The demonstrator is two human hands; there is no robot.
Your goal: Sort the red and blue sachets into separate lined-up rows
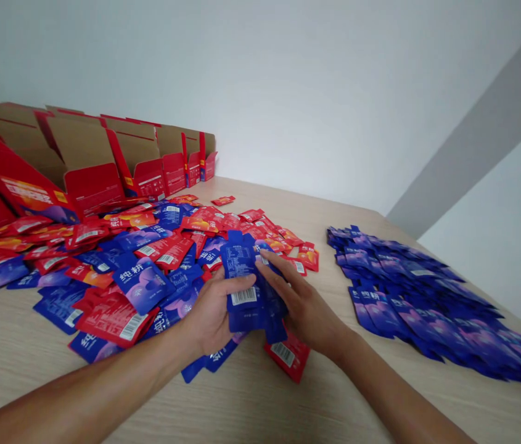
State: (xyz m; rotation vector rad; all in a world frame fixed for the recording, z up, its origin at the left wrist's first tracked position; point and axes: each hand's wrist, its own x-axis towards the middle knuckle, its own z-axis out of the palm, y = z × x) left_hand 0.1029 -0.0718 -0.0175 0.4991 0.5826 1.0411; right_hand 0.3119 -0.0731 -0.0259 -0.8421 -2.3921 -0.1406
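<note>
Blue sachets (243,271) are held together in front of me, the top one with its barcode side up. My left hand (216,308) is closed around their left edge, thumb lying on the top sachet beside the barcode. On the other side my right hand (304,302) grips more of the blue sachets, its fingers bent over them. Part of the bundle is hidden behind the fingers. Just below the hands a red sachet (290,357) lies on the table, partly covered. A mixed pile of red and blue sachets (142,283) spreads to the left of my left hand.
Open red cardboard boxes (94,185) stand in a row along the wall at the back left. To the right, blue sachets (426,314) lie in overlapping rows on the light wooden table (260,407). A white wall (311,92) rises behind the table.
</note>
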